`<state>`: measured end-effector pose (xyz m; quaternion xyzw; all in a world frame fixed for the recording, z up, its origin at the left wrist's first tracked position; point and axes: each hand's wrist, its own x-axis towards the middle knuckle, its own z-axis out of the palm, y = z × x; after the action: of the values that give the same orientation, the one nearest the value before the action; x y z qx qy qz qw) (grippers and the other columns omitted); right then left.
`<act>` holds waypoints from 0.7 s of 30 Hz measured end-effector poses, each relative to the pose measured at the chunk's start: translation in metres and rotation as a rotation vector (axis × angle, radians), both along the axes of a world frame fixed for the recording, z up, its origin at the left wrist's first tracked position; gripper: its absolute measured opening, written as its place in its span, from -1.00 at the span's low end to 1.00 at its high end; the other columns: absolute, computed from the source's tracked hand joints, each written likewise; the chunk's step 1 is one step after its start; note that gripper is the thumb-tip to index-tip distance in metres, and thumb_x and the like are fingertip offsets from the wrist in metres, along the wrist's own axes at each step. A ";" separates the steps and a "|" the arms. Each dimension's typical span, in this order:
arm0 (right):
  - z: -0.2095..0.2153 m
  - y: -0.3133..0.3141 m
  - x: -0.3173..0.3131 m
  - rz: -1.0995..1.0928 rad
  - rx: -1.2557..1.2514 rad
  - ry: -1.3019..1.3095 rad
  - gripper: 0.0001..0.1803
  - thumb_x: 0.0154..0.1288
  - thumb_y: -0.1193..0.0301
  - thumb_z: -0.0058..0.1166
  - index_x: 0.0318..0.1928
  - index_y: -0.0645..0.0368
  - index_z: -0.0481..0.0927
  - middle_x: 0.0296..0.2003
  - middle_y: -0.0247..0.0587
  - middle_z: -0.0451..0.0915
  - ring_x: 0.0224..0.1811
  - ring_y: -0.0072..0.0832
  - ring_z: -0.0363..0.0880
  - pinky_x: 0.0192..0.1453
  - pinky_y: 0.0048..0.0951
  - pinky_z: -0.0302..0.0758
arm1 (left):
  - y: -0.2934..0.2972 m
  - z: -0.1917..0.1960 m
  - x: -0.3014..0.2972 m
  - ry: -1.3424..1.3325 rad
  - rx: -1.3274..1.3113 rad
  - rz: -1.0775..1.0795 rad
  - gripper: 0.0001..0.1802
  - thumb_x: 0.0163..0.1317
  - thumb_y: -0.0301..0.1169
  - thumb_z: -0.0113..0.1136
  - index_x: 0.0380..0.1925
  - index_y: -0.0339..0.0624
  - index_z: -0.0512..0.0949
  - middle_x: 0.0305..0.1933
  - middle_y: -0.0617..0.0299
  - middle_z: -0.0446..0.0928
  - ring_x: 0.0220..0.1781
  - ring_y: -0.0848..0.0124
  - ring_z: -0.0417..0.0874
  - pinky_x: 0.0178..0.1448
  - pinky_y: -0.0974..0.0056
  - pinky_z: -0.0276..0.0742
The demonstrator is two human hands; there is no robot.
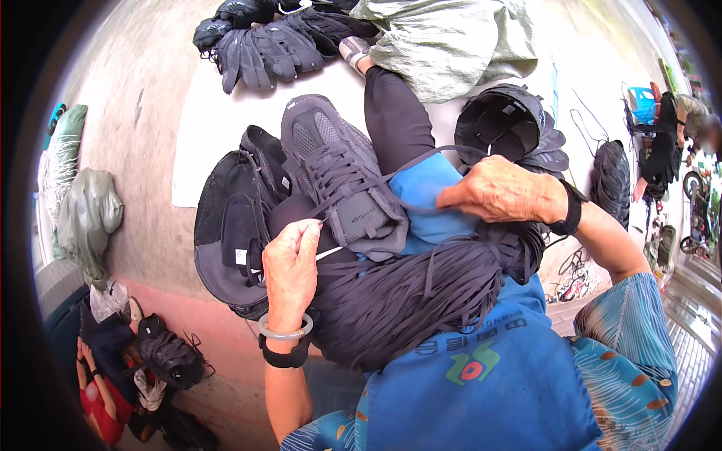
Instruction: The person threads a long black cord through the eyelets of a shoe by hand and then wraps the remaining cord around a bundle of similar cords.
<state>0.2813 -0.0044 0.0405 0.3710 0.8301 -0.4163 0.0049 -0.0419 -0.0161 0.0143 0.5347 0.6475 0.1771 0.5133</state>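
Note:
A dark grey shoe upper [338, 177] lies on my lap with its lacing toward me. My left hand [292, 259] pinches the white-tipped end of a grey lace [320, 223] beside the shoe's tongue. My right hand [500, 192] grips the other end of the lace, which runs taut from the shoe up toward a stack of uppers [500, 120]. A thick bundle of grey laces [421, 289] rests across my blue apron [481, 376] under both hands.
More dark shoe uppers [229, 229] lie by my left knee, and another pile [263, 41] sits on the white sheet ahead. A grey-green sack [451, 41] lies beyond my leg. Bags and uppers [169, 357] rest lower left. A person [665, 150] stands far right.

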 end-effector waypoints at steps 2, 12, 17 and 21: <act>-0.003 -0.003 0.004 0.024 0.060 -0.155 -0.74 0.20 0.42 0.12 -0.09 0.16 0.59 -0.31 0.00 0.62 -0.30 -0.11 0.63 -0.27 -0.23 0.54 | 0.001 -0.006 0.000 0.038 0.067 -0.033 -0.80 0.35 -0.38 0.09 -0.23 -0.31 0.59 -0.59 0.42 0.44 -0.60 0.72 0.33 -0.53 0.54 0.21; -0.025 0.002 -0.034 -0.163 0.342 -0.071 -0.65 0.21 0.21 0.16 -0.26 0.25 0.41 -0.36 -0.06 0.47 -0.30 -0.16 0.60 -0.29 -0.23 0.52 | 0.014 -0.004 0.011 0.078 0.175 -0.053 -0.86 0.28 -0.45 0.11 -0.32 -0.34 0.54 -0.28 0.07 0.59 -0.24 0.33 0.62 -0.11 0.31 0.48; -0.044 0.010 -0.051 -0.094 0.417 -0.044 -0.83 0.14 0.46 0.04 -0.29 0.29 0.43 -0.42 -0.06 0.45 -0.39 -0.11 0.59 -0.34 -0.22 0.50 | 0.021 -0.011 0.001 0.055 0.268 -0.222 -0.84 0.29 -0.42 0.10 -0.36 -0.33 0.52 -0.15 0.24 0.51 -0.63 0.64 0.39 -0.63 0.49 0.33; -0.039 0.018 -0.045 -0.184 0.286 0.032 -0.89 0.17 0.47 0.05 -0.31 0.23 0.48 -0.38 -0.07 0.49 -0.34 -0.09 0.58 -0.31 -0.20 0.50 | 0.029 -0.006 0.004 0.066 0.194 -0.238 -0.86 0.28 -0.44 0.10 -0.37 -0.32 0.52 -0.28 0.30 0.49 -0.60 0.61 0.38 -0.60 0.48 0.33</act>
<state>0.2360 0.0133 0.0015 0.4355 0.8434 -0.2985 -0.0992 -0.0380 0.0129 0.0081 0.6603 0.5760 0.1594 0.4549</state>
